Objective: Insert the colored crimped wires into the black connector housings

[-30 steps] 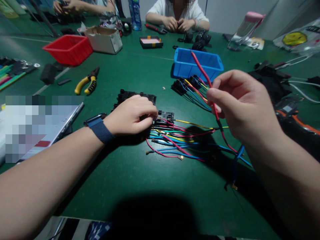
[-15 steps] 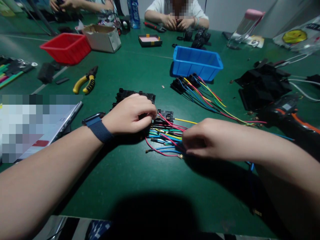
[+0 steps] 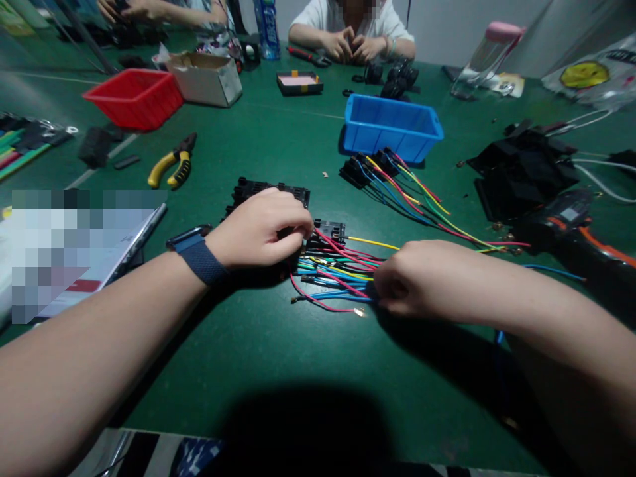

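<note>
On the green table lies a black plastic connector block, partly covered by my left hand. That hand's fingers are curled down over the block's right part; the fingertips are hidden. A bundle of red, yellow, green and blue wires spreads right from the block. My right hand is closed around the wires' right part, its fingers mostly out of sight beneath it. A red wire with a metal terminal loops loose below the bundle. Behind, another pair of black connectors trails coloured wires.
A blue bin stands behind the wires. To the left are yellow-handled pliers, a red bin and a cardboard box. Black parts and a black-orange power tool lie right. Another person's hands are across the table.
My right hand has shifted slightly to the right along the wires, leaving more of them visible. My left hand stays over the connector block.
</note>
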The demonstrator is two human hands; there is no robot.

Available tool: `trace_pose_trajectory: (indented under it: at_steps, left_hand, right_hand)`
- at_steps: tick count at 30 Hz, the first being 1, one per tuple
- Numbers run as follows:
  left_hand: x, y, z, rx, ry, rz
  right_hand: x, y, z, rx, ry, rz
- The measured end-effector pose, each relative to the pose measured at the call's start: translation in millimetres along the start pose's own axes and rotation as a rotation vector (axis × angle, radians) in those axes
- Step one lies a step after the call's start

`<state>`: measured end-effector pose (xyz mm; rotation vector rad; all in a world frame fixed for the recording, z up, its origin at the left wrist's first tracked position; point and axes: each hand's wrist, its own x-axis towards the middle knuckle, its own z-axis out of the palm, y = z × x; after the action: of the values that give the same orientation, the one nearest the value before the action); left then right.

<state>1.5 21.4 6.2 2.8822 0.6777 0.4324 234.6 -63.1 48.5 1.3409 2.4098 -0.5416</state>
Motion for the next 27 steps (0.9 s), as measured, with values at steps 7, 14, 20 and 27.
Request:
trace_pose_trajectory:
  at_steps: [7, 14, 20, 27]
  left_hand:
    - [0, 1, -0.6, 0.005, -0.007, -0.010]
    - [1, 1, -1.0, 0.001, -0.012, -0.008]
    - [0, 0, 0.2, 0.005, -0.005, 0.002]
    - [0, 0, 0.0, 0.013, 0.003, 0.005]
  right_hand:
    - [2, 7, -3, 0.033, 0.127, 0.050]
    - [1, 12, -3, 0.035, 0.222, 0.103]
    - [0, 14, -1, 0.177, 0.079, -0.164]
    - [10, 6, 9, 0.007, 0.194, -0.065]
